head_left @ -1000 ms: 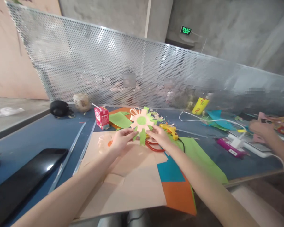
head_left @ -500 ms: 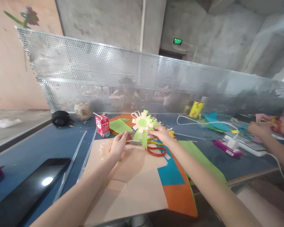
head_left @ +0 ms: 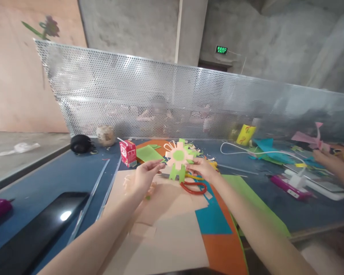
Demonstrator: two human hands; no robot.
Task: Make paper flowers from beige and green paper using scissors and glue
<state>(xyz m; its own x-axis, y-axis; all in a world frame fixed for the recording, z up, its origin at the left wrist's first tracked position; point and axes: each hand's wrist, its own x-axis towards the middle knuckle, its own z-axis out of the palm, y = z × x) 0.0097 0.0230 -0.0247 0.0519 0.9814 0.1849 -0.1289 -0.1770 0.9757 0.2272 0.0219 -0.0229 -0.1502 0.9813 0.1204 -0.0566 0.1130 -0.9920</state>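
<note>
Both hands are holding a paper flower (head_left: 178, 157) up over the counter (head_left: 54, 179) — the left hand (head_left: 145, 176) pinching its left edge, the right hand (head_left: 204, 169) gripping its right side. Red-handled scissors (head_left: 192, 187) are lying just below, on peach paper (head_left: 163, 225); a co-worker's hand (head_left: 323, 157) is working far right.

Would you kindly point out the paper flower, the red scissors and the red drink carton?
paper flower (head_left: 178, 155), head view, on its green centre
red scissors (head_left: 193, 188), head view, on a handle loop
red drink carton (head_left: 128, 153), head view, on its front face
</note>
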